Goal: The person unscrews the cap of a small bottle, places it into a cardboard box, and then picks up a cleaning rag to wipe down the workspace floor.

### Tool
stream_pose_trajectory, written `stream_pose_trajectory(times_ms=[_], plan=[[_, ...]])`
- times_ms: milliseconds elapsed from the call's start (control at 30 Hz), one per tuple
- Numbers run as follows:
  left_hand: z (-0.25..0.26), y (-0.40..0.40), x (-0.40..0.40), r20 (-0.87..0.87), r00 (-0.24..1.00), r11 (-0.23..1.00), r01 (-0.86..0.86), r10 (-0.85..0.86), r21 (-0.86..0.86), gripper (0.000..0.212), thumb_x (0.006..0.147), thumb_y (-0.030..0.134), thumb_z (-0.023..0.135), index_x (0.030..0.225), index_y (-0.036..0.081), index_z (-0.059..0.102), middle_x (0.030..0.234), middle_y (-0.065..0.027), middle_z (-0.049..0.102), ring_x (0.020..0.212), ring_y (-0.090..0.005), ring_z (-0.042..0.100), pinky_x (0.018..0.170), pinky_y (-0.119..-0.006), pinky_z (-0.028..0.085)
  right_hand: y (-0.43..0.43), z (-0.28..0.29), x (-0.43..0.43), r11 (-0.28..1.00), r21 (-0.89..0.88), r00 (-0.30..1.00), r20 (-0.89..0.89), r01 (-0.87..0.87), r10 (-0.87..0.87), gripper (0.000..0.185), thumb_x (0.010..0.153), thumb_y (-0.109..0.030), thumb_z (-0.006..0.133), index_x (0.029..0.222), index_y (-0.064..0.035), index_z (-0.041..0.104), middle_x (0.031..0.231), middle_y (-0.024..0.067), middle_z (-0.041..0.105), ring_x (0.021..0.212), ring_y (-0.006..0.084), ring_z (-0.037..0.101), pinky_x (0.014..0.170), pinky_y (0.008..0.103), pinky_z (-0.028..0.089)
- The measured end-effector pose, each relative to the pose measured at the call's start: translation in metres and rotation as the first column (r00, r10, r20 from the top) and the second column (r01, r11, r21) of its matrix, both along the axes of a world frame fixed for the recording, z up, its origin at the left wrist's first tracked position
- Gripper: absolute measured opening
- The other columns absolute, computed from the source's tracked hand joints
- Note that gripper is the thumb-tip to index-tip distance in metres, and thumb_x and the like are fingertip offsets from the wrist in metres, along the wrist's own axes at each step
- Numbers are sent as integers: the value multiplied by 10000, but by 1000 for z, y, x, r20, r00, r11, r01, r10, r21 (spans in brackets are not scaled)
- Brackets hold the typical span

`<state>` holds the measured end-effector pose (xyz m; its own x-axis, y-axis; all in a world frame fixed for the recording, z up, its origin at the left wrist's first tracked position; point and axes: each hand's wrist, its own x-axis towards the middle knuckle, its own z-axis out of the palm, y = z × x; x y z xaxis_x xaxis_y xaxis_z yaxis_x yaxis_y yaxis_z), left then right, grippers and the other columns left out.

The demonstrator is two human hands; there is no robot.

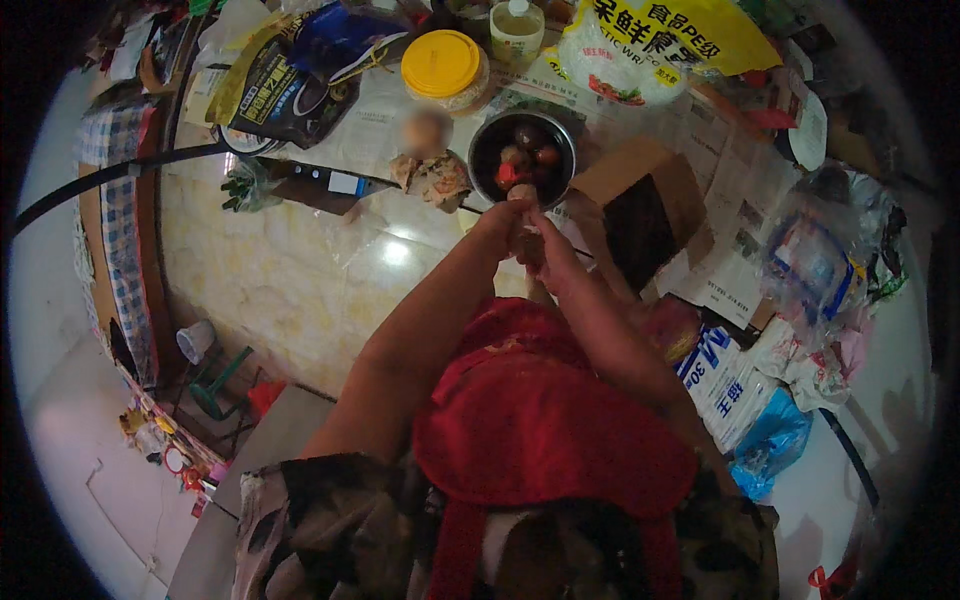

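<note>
Before me stands a round metal bowl (pixel 568 135) with several dark reddish round items (pixel 546 156) in it. My left hand (pixel 510 221) and my right hand (pixel 550 251) meet at the near rim of the bowl. Between them is a pale, light-brown object (pixel 523 193), its kind unclear, with a small red piece (pixel 508 172) just beyond it over the bowl. The fingers are small and dim here, so their exact grip cannot be told. A crumpled brown paper (pixel 431 180) lies left of the bowl.
An open cardboard box (pixel 637 180) stands right of the bowl. Behind are a yellow-lidded jar (pixel 442 64), a white bottle (pixel 517 30) and a roll of plastic wrap (pixel 622 60). A black-and-yellow pouch (pixel 285 97) lies at the back left. Newspaper (pixel 720 277) covers part of the table.
</note>
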<state>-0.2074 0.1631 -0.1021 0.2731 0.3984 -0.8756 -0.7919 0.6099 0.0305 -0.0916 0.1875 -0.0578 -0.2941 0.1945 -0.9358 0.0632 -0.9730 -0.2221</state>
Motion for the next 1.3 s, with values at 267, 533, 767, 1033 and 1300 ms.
stream_pose_trajectory(times_ms=[267, 533, 767, 1033, 1300], plan=[[-1, -5, -3, 45, 999, 999, -31, 30, 16, 227, 813, 254, 512, 867, 35, 487, 733, -134, 552, 632, -286, 553, 540, -415, 449, -4, -11, -1, 1000, -6, 1000, 17, 15, -15, 341, 746, -495, 569, 810, -161, 532, 617, -2, 531, 464, 98, 484, 393, 217, 303], [7, -3, -2, -46, 999, 997, -13, 9, -80, 249, 793, 251, 531, 881, 21, 496, 731, -149, 546, 622, -305, 541, 527, -423, 424, -7, -25, -3, 999, 19, 999, 40, 27, -28, 367, 717, -505, 580, 734, -142, 529, 558, -5, 506, 397, 100, 451, 341, 220, 270], [-31, -4, 13, -157, 986, 980, -84, 55, -183, 285, 793, 257, 517, 894, -7, 491, 770, -172, 549, 656, -316, 545, 537, -421, 427, -3, -25, -2, 999, 16, 997, 63, 44, -45, 306, 745, -426, 548, 745, -120, 545, 547, 12, 502, 376, 109, 437, 328, 235, 276], [-50, -11, 16, -112, 982, 966, -169, 149, -198, 213, 732, 144, 602, 871, -2, 537, 747, -137, 572, 616, -296, 564, 555, -400, 471, -3, -25, 1, 997, 82, 995, 100, -4, -4, 301, 748, -379, 535, 754, -78, 559, 560, 53, 524, 385, 138, 463, 333, 246, 312], [-7, 0, 15, -139, 986, 986, -106, 89, -124, 235, 783, 215, 530, 909, 18, 515, 794, -138, 569, 691, -297, 557, 600, -432, 459, -6, -32, 6, 1000, 27, 996, 92, -2, -1, 389, 746, -473, 546, 785, -86, 559, 561, 34, 509, 405, 124, 455, 355, 234, 310]])
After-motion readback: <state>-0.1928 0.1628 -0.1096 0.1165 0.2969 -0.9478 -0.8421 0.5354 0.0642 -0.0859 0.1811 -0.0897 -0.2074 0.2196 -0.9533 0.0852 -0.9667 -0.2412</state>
